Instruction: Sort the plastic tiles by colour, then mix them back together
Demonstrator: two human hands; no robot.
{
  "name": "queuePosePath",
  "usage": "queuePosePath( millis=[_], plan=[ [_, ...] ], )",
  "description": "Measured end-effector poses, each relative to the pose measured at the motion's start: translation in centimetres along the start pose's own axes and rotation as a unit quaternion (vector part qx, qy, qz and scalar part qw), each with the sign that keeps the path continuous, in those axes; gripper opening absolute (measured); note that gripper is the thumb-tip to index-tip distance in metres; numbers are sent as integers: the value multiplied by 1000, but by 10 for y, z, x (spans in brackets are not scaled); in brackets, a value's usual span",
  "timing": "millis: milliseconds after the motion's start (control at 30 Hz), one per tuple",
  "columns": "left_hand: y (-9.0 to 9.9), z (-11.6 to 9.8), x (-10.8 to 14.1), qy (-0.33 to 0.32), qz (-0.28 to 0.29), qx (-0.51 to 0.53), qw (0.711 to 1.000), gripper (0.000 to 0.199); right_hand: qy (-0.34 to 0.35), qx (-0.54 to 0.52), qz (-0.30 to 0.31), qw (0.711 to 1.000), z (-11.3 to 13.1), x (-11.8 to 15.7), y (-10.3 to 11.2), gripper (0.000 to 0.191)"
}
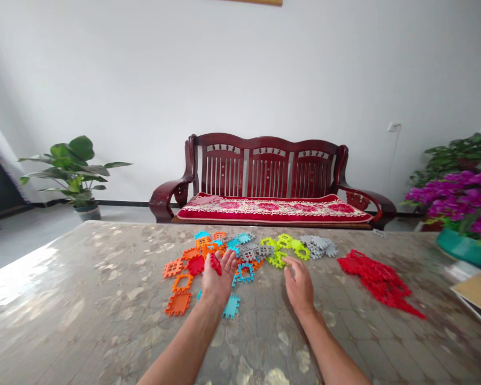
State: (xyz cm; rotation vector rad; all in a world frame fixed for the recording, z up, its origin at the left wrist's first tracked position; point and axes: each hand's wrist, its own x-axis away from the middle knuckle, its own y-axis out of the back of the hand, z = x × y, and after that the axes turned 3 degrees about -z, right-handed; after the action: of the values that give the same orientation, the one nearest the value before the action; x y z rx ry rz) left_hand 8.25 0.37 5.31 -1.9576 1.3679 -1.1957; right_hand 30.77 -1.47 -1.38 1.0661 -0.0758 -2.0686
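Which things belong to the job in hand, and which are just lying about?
Likely part of the job:
red interlocking tile in the left hand
orange tiles
blue tiles
grey tiles
lime tiles
red pile

Just about:
wooden bench
potted plant
purple flowers

The left hand (217, 283) and right hand (300, 286) are bare; 2 bare forearms (186, 338) taper to slimmer wrists (307, 313); fingers (229, 261) slim.
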Motion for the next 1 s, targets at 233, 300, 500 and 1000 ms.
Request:
queuePosePath(
  millis=[233,300,500,1000],
  plan=[
    [20,28,0,-273,72,-336,899,41,1,66,-3,998,2,1,5,33],
    [24,33,3,-357,121,-442,814,40,5,111,4,994,-1,-2,11,35],
    [38,52,16,-413,247,-695,534,43,-90,227,-110,963,-40,-38,61,43],
    [40,57,22,-437,264,-800,316,34,-346,413,94,837,-172,-120,207,71]
  ],
)
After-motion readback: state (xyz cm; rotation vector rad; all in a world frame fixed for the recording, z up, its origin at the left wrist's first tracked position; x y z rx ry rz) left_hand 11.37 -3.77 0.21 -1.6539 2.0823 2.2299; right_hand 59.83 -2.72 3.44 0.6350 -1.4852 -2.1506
